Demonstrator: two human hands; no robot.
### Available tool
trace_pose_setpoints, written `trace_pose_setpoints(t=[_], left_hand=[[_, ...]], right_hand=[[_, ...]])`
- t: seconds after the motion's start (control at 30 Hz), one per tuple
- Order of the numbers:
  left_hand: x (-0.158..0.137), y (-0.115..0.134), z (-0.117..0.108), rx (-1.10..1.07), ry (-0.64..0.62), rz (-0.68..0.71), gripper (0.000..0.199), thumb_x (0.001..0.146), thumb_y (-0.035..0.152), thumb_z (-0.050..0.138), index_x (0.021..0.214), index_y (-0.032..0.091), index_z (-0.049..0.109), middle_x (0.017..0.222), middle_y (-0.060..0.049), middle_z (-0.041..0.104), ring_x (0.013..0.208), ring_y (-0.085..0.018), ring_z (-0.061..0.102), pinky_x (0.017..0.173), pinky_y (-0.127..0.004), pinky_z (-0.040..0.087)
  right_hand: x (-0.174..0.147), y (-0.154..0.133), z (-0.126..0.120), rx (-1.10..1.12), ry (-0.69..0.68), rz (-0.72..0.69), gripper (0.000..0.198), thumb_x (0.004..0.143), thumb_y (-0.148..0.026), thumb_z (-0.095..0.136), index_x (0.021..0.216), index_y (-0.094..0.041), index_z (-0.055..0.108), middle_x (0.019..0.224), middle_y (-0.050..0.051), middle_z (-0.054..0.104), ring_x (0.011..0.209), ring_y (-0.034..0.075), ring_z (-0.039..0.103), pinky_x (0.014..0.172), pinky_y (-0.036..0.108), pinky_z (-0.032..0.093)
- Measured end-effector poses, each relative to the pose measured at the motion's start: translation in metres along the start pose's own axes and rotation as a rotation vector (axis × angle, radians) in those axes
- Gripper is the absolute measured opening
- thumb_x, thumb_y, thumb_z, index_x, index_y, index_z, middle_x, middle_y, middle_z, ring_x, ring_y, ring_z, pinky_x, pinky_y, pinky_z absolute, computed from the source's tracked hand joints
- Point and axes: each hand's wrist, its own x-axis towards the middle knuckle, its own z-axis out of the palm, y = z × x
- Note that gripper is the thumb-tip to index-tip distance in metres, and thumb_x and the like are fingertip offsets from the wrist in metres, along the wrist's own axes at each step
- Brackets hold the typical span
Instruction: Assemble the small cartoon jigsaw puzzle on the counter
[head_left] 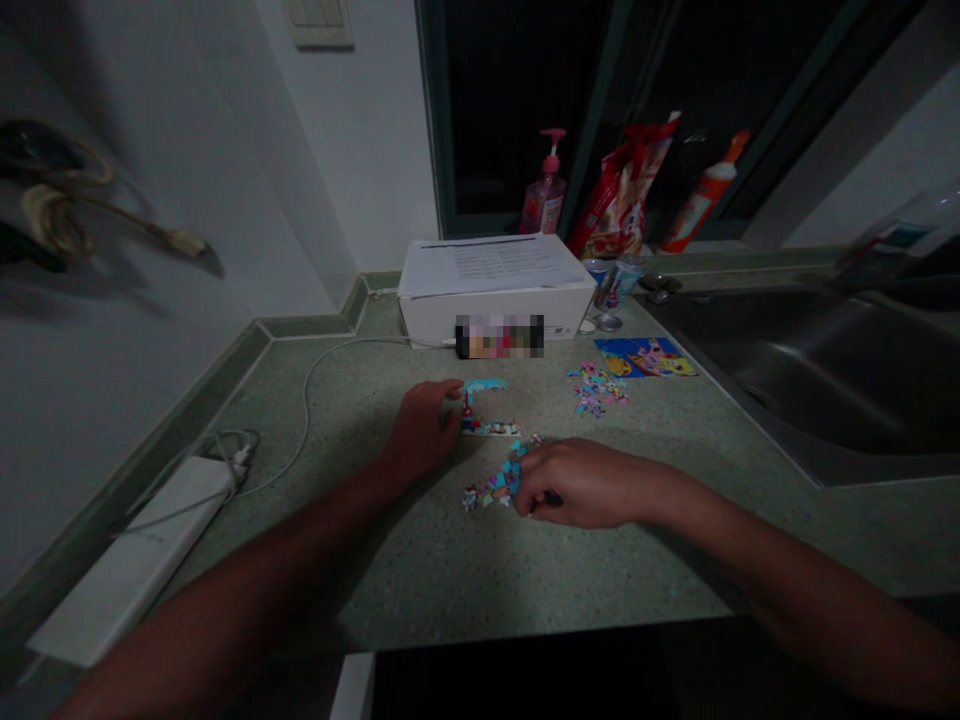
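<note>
A partly joined jigsaw puzzle lies on the counter, its top, left and bottom edges forming a bracket shape. My left hand rests at its left side, index finger stretched to the upper left corner and thumb apart from it; I see nothing held. Loose puzzle pieces are spread just below the joined edge. My right hand is over their right end, its fingers curled down and pressed together; whatever they hold is hidden. A second heap of pieces lies farther right, by a colourful cartoon picture card.
Behind the puzzle, a phone with a blurred screen leans on a white box; its cable runs left to a power strip. Two cans stand beside the box. A steel sink bounds the right; bottles and a red bag line the windowsill.
</note>
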Motion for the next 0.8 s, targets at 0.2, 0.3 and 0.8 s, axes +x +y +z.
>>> trace_pose_setpoints(t=[0.2,0.3,0.8], left_hand=[[-0.001,-0.002,0.002,0.004,0.015,0.005,0.042,0.09,0.013,0.061,0.13,0.02,0.07,0.118,-0.01,0.08,0.115,-0.031,0.074,0.111,-0.056,0.058],[-0.001,-0.003,0.002,-0.001,0.017,0.011,0.044,0.089,0.013,0.06,0.131,0.021,0.069,0.118,-0.01,0.08,0.115,-0.031,0.074,0.111,-0.055,0.057],[0.001,0.001,-0.002,0.019,-0.008,0.004,0.044,0.089,0.011,0.062,0.132,0.021,0.069,0.12,-0.01,0.081,0.117,-0.03,0.075,0.114,-0.052,0.057]], right_hand=[[0.001,0.0,0.001,0.008,0.001,0.006,0.021,0.091,-0.009,0.073,0.1,-0.024,0.084,0.096,0.002,0.079,0.091,0.019,0.071,0.083,0.031,0.046],[0.001,0.002,0.002,0.019,0.008,-0.009,0.021,0.091,-0.009,0.072,0.1,-0.024,0.084,0.096,0.002,0.08,0.091,0.02,0.071,0.084,0.032,0.046],[-0.011,0.024,-0.027,-0.345,0.308,0.432,0.019,0.102,-0.019,0.062,0.096,-0.021,0.08,0.097,0.009,0.077,0.085,0.022,0.069,0.072,0.033,0.044]])
